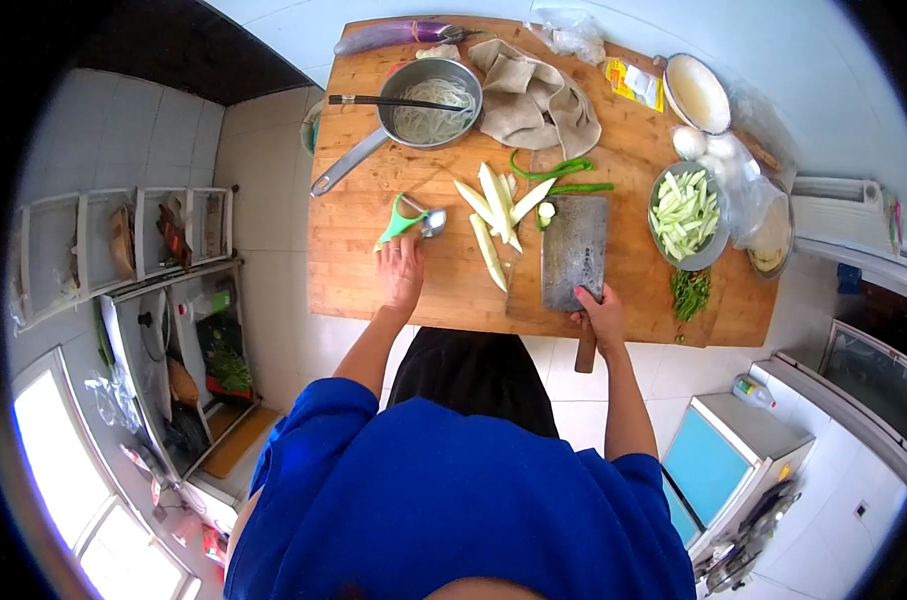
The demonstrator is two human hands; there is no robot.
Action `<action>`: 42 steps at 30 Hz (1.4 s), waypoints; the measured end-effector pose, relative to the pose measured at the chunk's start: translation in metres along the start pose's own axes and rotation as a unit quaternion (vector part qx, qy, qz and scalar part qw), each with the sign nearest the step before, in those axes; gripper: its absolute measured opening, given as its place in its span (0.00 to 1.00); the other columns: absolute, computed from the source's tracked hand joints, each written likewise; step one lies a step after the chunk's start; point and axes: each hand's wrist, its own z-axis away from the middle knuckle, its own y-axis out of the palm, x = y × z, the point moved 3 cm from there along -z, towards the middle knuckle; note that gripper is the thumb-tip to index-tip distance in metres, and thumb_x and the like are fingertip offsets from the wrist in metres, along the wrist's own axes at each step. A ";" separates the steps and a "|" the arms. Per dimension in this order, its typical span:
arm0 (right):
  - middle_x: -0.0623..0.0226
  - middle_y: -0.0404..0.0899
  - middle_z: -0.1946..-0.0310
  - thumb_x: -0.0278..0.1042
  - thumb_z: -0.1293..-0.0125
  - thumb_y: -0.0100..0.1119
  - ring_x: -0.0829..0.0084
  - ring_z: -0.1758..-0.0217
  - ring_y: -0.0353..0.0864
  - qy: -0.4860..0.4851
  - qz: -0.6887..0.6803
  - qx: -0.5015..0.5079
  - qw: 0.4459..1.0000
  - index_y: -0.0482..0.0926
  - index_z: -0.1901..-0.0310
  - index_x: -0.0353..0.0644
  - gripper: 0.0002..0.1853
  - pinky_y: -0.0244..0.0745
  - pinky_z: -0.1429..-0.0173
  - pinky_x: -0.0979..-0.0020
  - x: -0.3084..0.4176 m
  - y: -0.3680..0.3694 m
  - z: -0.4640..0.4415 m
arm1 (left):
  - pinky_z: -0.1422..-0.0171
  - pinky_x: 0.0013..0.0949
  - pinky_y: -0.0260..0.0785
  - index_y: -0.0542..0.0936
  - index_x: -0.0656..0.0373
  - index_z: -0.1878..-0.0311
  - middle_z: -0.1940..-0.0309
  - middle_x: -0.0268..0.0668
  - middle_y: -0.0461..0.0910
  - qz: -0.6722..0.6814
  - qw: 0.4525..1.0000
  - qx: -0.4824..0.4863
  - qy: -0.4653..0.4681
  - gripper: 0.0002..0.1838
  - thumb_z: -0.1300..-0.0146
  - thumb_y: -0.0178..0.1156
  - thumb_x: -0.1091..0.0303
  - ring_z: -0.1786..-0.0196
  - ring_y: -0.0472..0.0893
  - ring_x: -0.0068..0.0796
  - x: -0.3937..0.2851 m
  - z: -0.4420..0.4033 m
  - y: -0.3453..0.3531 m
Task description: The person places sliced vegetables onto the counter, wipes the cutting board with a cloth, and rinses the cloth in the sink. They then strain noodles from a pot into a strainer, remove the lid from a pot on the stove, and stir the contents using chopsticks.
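Note:
My right hand (601, 318) grips a cleaver (573, 250) where its wooden handle meets the blade, thumb on the blade. The broad grey blade lies over the table's front part. My left hand (401, 270) rests palm down, fingers stretched toward a green peeler (401, 222); the fingertips reach its lower end. A metal spoon-like piece (433, 222) lies beside the peeler. Between my hands are several long, pale green peeled strips (495, 200). A short cut chunk (545, 212) sits at the blade's left edge, and green peppers (563, 170) lie just beyond it.
On the wooden table (353, 285) stand a long-handled pot (383, 125) with noodles and chopsticks, and a bowl (708, 248) of cut pale green sticks. Chopped greens (690, 295), a cloth (533, 100), an eggplant (388, 38) and an enamel basin (695, 95) lie around.

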 end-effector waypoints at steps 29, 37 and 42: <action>0.70 0.74 0.76 0.32 0.45 0.60 0.81 0.86 0.70 -0.014 0.021 0.061 0.998 0.72 0.65 0.38 0.10 0.67 0.81 0.80 0.004 -0.016 -0.011 | 0.48 0.46 0.60 0.71 0.46 0.57 0.51 0.36 0.65 0.059 0.990 0.059 -0.116 0.24 0.61 0.60 0.78 0.49 0.63 0.46 -0.117 -0.072 0.023; 0.70 0.75 0.77 0.33 0.48 0.62 0.80 0.87 0.70 -0.040 -0.017 0.090 0.995 0.73 0.65 0.37 0.12 0.66 0.84 0.80 -0.001 -0.023 -0.018 | 0.48 0.40 0.57 0.71 0.55 0.64 0.61 0.41 0.70 0.155 0.987 -0.020 -0.047 0.19 0.62 0.53 0.86 0.52 0.66 0.41 -0.085 -0.028 0.014; 0.70 0.75 0.77 0.33 0.47 0.62 0.80 0.87 0.70 -0.033 0.001 0.089 0.996 0.73 0.65 0.37 0.12 0.66 0.84 0.80 -0.003 -0.026 -0.022 | 0.46 0.42 0.58 0.69 0.53 0.56 0.54 0.46 0.65 0.132 0.985 0.072 -0.090 0.24 0.60 0.54 0.84 0.50 0.66 0.46 -0.080 -0.002 0.011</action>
